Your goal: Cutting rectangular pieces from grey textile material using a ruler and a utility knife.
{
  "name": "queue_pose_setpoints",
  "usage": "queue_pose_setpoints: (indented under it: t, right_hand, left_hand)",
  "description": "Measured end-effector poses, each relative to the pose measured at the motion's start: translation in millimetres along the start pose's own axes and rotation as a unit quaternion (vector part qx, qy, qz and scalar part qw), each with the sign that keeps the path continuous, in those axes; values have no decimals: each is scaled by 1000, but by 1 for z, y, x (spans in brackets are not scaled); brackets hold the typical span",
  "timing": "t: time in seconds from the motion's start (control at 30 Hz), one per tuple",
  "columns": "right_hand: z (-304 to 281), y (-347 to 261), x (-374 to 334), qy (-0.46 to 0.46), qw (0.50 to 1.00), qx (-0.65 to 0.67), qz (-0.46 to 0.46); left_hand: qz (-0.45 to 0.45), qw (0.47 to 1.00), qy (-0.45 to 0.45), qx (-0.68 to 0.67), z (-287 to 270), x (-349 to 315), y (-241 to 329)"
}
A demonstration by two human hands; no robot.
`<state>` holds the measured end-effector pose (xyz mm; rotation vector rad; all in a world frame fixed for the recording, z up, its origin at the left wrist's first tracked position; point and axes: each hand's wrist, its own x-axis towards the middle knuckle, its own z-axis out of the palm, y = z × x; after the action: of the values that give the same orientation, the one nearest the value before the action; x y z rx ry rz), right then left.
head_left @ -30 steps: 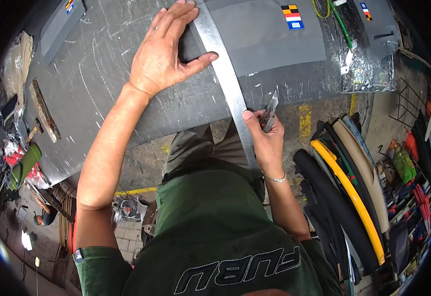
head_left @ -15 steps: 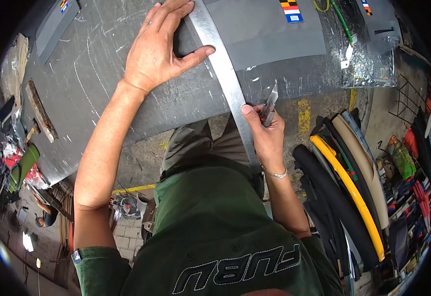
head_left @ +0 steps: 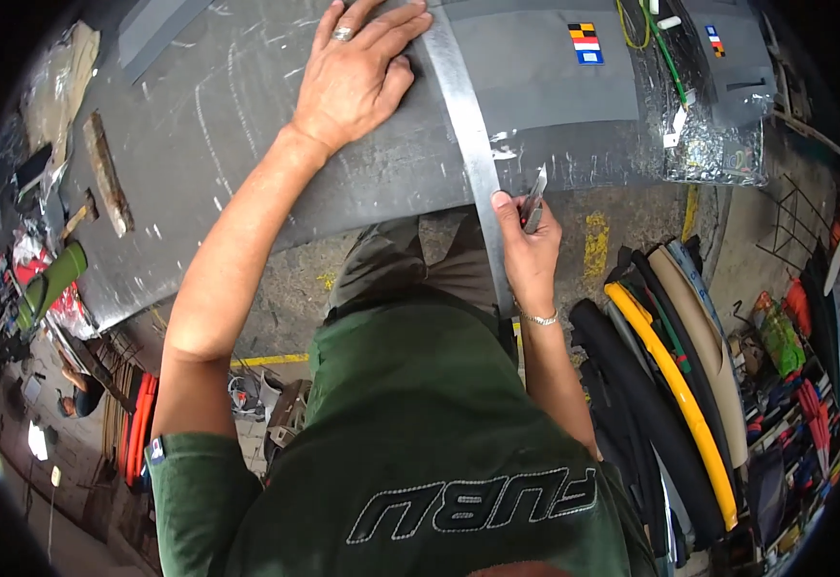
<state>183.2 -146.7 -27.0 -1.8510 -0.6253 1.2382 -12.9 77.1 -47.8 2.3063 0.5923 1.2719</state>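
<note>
A long metal ruler [head_left: 465, 106] runs from the far edge of view across the dark grey work surface [head_left: 285, 183] and overhangs its near edge. My left hand [head_left: 355, 77] rests palm down on the surface, left of the ruler, its fingers stretched forward and fingertips at the ruler's edge. My right hand [head_left: 533, 252] is closed around a utility knife [head_left: 534, 202], its blade pointing up and away. The right thumb lies against the ruler's right edge, close to the overhanging end. Along the ruler's right side lies a grey fabric panel [head_left: 545, 87] with a colourful flag-patterned label [head_left: 585, 44].
A clear plastic bag [head_left: 718, 154] and a green cord [head_left: 668, 62] lie at the far right. A wooden stick [head_left: 107, 178] is on the left. Fabric rolls, one yellow [head_left: 675, 385], stand on the right. Another person [head_left: 81, 394] is at the far left.
My left thumb has come off the ruler and drawn in beside the fingers. The view has shifted, so hands and ruler appear further right. The right hand still holds the knife.
</note>
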Motion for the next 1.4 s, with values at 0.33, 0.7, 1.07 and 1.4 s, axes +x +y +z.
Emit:
queue_pose_setpoints:
  t: [0.33,0.7,1.07,1.4]
  right_hand:
    - [1,16,5,22,999,11,-38]
    - [-2,9,5,7,1000,17,-12]
    - [-2,12,7,12,1000,19,-3]
    - [-1,12,6,15,999,24,-14]
  left_hand:
    - [-193,918,-134,321,0,-3,27]
    - [-204,920,-161,293,3,-3,26]
    - [-261,920,-188,224,-4,17,40]
    - [-237,918,-184,258,-3,16,41]
